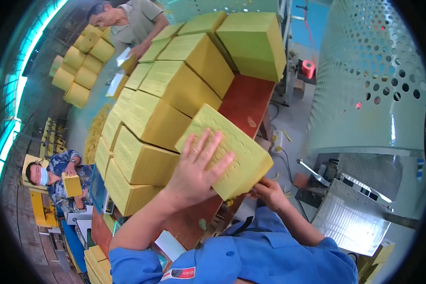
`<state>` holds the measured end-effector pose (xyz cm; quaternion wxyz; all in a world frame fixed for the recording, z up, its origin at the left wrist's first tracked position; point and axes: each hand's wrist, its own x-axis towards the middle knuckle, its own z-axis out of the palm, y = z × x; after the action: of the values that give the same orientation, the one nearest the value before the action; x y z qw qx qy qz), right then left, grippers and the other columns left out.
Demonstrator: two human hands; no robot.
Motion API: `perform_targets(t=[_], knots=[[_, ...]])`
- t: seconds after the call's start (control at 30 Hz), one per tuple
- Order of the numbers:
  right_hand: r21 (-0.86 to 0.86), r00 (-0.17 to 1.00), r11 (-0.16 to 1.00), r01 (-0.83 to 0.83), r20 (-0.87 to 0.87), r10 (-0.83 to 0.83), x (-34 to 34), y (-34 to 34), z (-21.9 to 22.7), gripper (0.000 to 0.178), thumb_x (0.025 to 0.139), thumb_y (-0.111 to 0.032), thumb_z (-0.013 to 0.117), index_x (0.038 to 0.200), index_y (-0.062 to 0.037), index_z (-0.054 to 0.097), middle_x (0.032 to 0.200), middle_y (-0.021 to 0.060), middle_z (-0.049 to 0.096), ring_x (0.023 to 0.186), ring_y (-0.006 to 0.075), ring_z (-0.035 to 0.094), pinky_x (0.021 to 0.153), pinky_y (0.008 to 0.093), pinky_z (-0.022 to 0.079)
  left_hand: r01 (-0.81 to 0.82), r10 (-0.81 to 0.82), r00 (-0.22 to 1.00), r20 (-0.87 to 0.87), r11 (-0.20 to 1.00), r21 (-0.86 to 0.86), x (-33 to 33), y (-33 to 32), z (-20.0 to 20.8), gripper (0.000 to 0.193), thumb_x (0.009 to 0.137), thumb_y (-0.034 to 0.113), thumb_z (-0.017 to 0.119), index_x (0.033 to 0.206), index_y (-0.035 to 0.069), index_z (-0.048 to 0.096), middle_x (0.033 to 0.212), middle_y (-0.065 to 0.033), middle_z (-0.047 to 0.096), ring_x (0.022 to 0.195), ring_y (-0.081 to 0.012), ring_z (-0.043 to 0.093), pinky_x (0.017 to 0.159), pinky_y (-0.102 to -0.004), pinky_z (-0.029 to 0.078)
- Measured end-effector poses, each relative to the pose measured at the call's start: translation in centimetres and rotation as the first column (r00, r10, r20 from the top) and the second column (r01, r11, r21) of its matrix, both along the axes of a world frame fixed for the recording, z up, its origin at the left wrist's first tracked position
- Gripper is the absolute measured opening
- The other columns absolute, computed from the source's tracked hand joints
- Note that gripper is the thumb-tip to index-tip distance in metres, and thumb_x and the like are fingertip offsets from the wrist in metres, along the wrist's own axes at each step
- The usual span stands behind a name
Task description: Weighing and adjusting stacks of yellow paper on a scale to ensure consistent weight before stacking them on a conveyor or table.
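A thick block of stacked yellow paper [241,137] with curved embossed marks on its top sits tilted in front of me, above the near edge of a red-brown table [251,102]. Across its top face lies my left hand [196,165], flat with fingers spread. My right hand [272,195] is closed at the block's near right corner, fingers curled against the lower edge; the fingertips are partly hidden. Just beyond and left of the block, rows of similar yellow paper blocks [168,87] stand packed together on the table.
A large perforated pale-green metal cylinder [369,118] and a shiny metal housing [352,215] stand at right. One person [132,23] works at the far side; another [73,177] holds a yellow block at left. Yellow rolls [83,66] are piled behind. A white sheet [170,245] lies nearby.
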<state>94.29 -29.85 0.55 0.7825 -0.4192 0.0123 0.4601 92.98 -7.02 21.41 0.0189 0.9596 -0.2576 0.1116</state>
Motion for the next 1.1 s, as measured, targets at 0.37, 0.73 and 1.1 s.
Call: perform_targets(t=[0.37,0.73,1.1], knots=[[-0.024,0.913,0.913,0.408,0.041,-0.407,13.2,3.9,-1.0,0.021,0.095,-0.016,0.059,0.109,-0.0006,0.058,0.079,0.0040,0.059,0.066,0.0158,0.063,0.061,0.0275,0.050,-0.084,0.088,0.989,0.117,0.996,-0.040,14.1,1.3,-0.8,0.099,0.059,0.033,0.087,0.143,0.012,0.041,0.151,-0.0188,0.034,0.137,-0.0403,0.034,0.113,-0.0547,0.026],[-0.244,0.762,0.888,0.390,0.627,-0.163,7.8,5.0,-0.3,0.014,0.092,-0.011,0.061,0.102,-0.0022,0.060,0.077,0.0044,0.063,0.060,0.0094,0.057,0.052,0.0251,0.047,-0.078,0.079,0.983,0.165,0.997,-0.013,15.1,0.6,-0.5,0.103,0.055,0.027,0.089,0.145,0.015,0.040,0.150,-0.0173,0.036,0.137,-0.0384,0.035,0.112,-0.0556,0.026],[0.027,0.887,0.932,0.361,0.300,-0.352,14.8,10.1,2.4,0.040,0.094,-0.009,0.050,0.129,0.0098,0.048,0.120,0.0162,0.057,0.101,0.0243,0.064,0.080,0.0332,0.056,-0.039,0.041,0.985,0.169,0.999,-0.017,18.7,1.2,-1.0,0.097,0.061,0.017,0.086,0.145,0.015,0.039,0.149,-0.0101,0.041,0.136,-0.0354,0.039,0.112,-0.0526,0.031]])
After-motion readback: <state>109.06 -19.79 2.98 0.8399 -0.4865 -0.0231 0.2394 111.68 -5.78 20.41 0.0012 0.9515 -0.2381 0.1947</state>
